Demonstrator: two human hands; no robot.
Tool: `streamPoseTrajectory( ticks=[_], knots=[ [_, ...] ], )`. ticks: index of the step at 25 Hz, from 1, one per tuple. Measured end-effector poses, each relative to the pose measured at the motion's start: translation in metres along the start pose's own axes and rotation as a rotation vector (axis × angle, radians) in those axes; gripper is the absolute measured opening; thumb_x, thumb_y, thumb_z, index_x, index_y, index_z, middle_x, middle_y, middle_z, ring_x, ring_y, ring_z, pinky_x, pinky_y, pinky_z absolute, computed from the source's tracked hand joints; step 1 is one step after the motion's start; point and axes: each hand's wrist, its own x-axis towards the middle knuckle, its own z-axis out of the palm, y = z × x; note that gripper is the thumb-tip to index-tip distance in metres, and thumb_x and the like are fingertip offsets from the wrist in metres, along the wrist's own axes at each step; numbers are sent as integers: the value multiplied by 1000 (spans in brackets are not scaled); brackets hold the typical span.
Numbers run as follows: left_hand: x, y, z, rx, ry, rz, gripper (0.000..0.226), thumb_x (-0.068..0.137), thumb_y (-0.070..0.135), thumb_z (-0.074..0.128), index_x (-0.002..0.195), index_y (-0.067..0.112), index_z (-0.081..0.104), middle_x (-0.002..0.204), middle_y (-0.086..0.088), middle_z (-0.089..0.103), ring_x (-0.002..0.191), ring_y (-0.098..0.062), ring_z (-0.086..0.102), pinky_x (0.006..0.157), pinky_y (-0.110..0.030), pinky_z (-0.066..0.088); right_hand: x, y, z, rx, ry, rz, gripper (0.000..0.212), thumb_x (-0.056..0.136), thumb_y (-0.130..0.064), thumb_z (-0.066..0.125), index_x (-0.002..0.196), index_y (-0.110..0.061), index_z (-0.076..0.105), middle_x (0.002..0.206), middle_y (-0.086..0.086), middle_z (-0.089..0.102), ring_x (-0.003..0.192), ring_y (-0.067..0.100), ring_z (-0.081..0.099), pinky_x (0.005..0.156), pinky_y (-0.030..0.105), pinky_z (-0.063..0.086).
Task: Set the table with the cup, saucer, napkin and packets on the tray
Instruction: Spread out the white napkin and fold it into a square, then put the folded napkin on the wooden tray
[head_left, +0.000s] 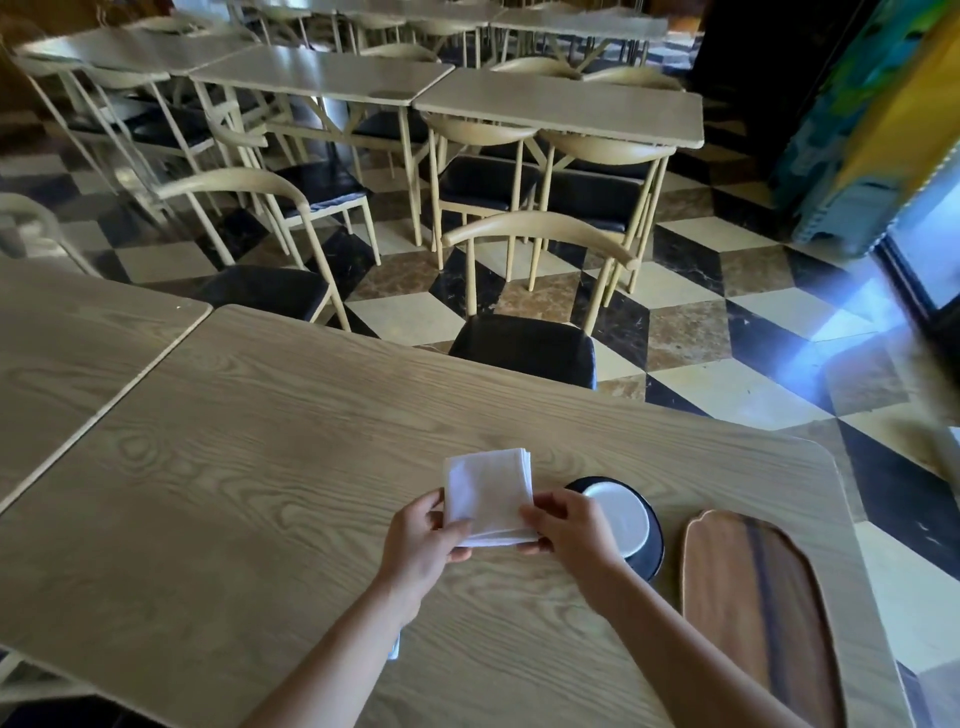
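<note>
We hold the folded white napkin (488, 493) between both hands, just above the light wood-grain table (234, 467). Our left hand (423, 540) pinches the napkin's near left corner, thumb on top and fingers curled beneath; our right hand (569, 525) grips the near right corner in the same way, so both hands are clamped on the napkin with its far edge pointing away from us.

Taking the napkin as our landmark: just to its right, partly hidden behind our right hand, sits a black saucer (652, 551) with a white round piece (626, 514) on it — whether that is the cup seen from above or a small plate, we cannot tell. Further right of the napkin, past the saucer and apart from it, lies the wooden tray (753, 613), oval with a dark stripe along its length, close to the table's right edge.

Nearer to us than the napkin, a small pale object (395, 647) peeks out beside our left forearm — too little shows to name it. Beyond the napkin, a black-seated chair (524, 348) stands at the table's far edge.
</note>
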Motion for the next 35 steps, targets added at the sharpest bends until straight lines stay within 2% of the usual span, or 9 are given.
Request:
streamPoseTrajectory(
  ticks=[6, 9, 11, 14, 17, 20, 25, 30, 35],
  knots=[
    [-8, 8, 28, 247, -3, 165, 22, 77, 11, 66, 90, 28, 69, 78, -8, 72, 63, -17, 64, 62, -40, 58, -21, 1, -27, -130, 130, -51, 10, 86, -17, 71, 79, -22, 76, 75, 5, 74, 63, 15, 71, 53, 26, 57],
    [-15, 12, 49, 337, -12, 248, 32, 77, 16, 71, 105, 30, 70, 75, -1, 70, 62, -15, 60, 70, -40, 54, -35, 0, -55, -122, 219, -75, 12, 83, -20, 73, 77, -30, 76, 70, 1, 74, 59, 15, 71, 54, 28, 58],
    [-21, 16, 68, 407, -9, 312, 39, 75, 16, 77, 111, 27, 70, 79, 5, 71, 67, -11, 63, 73, -35, 52, -44, 2, -79, -197, 279, -99, 8, 81, -25, 75, 78, -33, 76, 71, -5, 75, 61, 13, 72, 59, 30, 59],
    [-33, 19, 101, 520, -3, 418, 40, 73, 16, 79, 109, 28, 70, 78, 9, 69, 69, -9, 64, 70, -26, 51, -59, 7, -111, -337, 404, -113, 10, 77, -31, 77, 86, -30, 76, 71, -14, 74, 66, 0, 68, 62, 19, 53],
    [-44, 16, 140, 538, -83, 462, 38, 75, 11, 75, 109, 25, 69, 75, 10, 68, 66, -6, 63, 65, -17, 48, -80, 10, -142, -413, 498, -126, 9, 75, -33, 76, 79, -40, 72, 70, -20, 71, 67, -4, 65, 59, 11, 45],
    [-52, 11, 179, 562, -188, 476, 37, 79, 10, 73, 115, 20, 67, 84, 4, 70, 75, -13, 66, 75, -32, 54, -99, 17, -175, -432, 553, -105, 22, 76, -32, 76, 69, -50, 63, 68, -33, 67, 65, -7, 64, 53, 9, 42],
    [-61, -5, 236, 687, -227, 581, 43, 77, 17, 77, 119, 17, 66, 91, 5, 70, 83, -13, 65, 81, -31, 52, -117, 37, -226, -458, 642, -33, 3, 76, -30, 73, 74, -30, 71, 66, -14, 70, 63, 4, 64, 52, 17, 43],
    [-56, -28, 277, 725, -268, 506, 41, 80, 18, 75, 120, 14, 65, 94, 1, 68, 88, -17, 63, 83, -31, 49, -109, 51, -261, -515, 631, 47, 13, 79, -28, 75, 91, -26, 76, 79, -7, 76, 76, 12, 69, 68, 27, 52],
    [-40, -46, 295, 853, -260, 477, 47, 84, 23, 71, 129, 14, 59, 116, -3, 67, 108, -19, 61, 91, -26, 44, -85, 68, -273, -560, 586, 128, 7, 80, -28, 71, 84, -25, 74, 72, -6, 72, 71, 14, 66, 60, 26, 45]
  ],
)
